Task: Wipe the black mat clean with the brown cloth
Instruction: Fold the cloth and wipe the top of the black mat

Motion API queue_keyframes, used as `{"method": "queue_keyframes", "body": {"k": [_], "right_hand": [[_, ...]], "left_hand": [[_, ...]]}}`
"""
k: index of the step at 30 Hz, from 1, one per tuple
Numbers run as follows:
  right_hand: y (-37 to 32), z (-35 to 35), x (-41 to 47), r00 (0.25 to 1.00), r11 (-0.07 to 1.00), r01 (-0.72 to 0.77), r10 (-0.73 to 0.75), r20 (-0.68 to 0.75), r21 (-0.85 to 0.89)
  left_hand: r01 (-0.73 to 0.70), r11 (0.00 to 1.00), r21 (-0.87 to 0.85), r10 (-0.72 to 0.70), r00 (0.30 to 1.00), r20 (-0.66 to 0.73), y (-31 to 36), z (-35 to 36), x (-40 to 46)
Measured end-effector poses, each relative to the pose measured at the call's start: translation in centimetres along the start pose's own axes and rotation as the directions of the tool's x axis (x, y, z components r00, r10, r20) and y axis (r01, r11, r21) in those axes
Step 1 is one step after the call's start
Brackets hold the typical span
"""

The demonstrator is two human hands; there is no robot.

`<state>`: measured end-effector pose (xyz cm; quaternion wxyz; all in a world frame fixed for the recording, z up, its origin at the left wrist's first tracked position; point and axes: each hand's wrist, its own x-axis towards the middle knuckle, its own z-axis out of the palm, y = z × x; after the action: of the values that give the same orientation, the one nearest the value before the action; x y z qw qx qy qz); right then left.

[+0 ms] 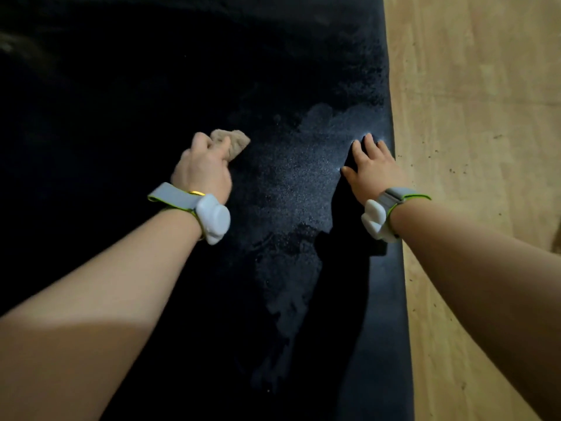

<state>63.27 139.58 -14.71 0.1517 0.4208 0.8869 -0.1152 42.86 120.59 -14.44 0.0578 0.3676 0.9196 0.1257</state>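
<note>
Black mat: matt, grainy, greyish dusty sheen near centre. Brown cloth: soft, fuzzy fabric. Floor: pale wood-look planks, smooth. Wristbands: woven grey fabric, white plastic pods.

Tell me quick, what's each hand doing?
Left hand: closed, gripping the brown cloth.
Right hand: open, flat on the black mat.

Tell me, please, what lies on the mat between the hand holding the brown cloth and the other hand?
In the head view, only black mat lies between the left hand, which grips the brown cloth, and the right hand: a greyish, speckled patch, with no object on it.
</note>
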Motion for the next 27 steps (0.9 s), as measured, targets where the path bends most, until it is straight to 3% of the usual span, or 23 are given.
{"method": "queue_keyframes", "body": {"k": [3, 7, 9, 11, 13, 14, 16, 19, 23, 25, 27], "right_hand": [[-2.2, 0.8, -2.9, 0.998, 0.992, -0.01, 0.018, -0.06, 0.126], [-5.5, 3.6, -10.2, 0.985, 0.977, 0.044, -0.009, -0.17, 0.207], [-5.8, 4.5, -12.8, 0.993, 0.985, -0.002, 0.022, -0.118, 0.17], [-5.0, 5.2, -13.7, 0.999, 0.993, -0.049, 0.05, -0.012, 0.105], [-4.6, 5.4, -13.8, 0.998, 0.995, -0.056, 0.053, 0.036, 0.083], [-4.6, 5.5, -13.8, 0.998, 0.994, -0.056, 0.053, 0.036, 0.091], [-4.8, 5.6, -13.5, 0.998, 0.993, -0.063, 0.06, 0.036, 0.104], [-4.8, 5.7, -13.6, 0.997, 0.991, -0.067, 0.063, 0.043, 0.112], [-4.8, 5.5, -13.6, 0.997, 0.993, -0.066, 0.062, 0.042, 0.096], [-4.9, 5.4, -13.7, 0.997, 0.992, -0.066, 0.062, 0.045, 0.111], [-4.9, 5.2, -13.7, 0.998, 0.99, -0.061, 0.056, 0.043, 0.13]], "left_hand": [[-0.067, 0.997, -0.04, 0.07, 0.993, 0.093, 3.7, 1.0, -4.0], [-0.412, 0.909, -0.058, 0.417, 0.901, 0.12, 5.9, 1.6, -11.3], [-0.487, 0.872, -0.052, 0.489, 0.862, 0.132, 4.6, 1.7, -11.0], [-0.403, 0.915, -0.008, 0.402, 0.909, 0.11, 2.9, 0.8, -8.6], [-0.182, 0.981, 0.071, 0.177, 0.982, 0.071, 0.7, -0.1, -6.1], [-0.069, 0.995, 0.075, 0.064, 0.996, 0.064, -0.2, -0.2, -5.6], [0.024, 0.999, 0.039, -0.027, 0.997, 0.066, 0.0, -0.1, -5.8], [-0.142, 0.986, -0.087, 0.152, 0.979, 0.132, 3.2, 0.6, -10.4], [-0.401, 0.904, -0.146, 0.425, 0.881, 0.208, 4.7, 1.0, -16.7], [-0.418, 0.905, -0.075, 0.425, 0.884, 0.197, 3.6, 0.6, -16.5], [-0.28, 0.96, -0.013, 0.278, 0.945, 0.17, 1.2, -0.3, -14.6]]}}
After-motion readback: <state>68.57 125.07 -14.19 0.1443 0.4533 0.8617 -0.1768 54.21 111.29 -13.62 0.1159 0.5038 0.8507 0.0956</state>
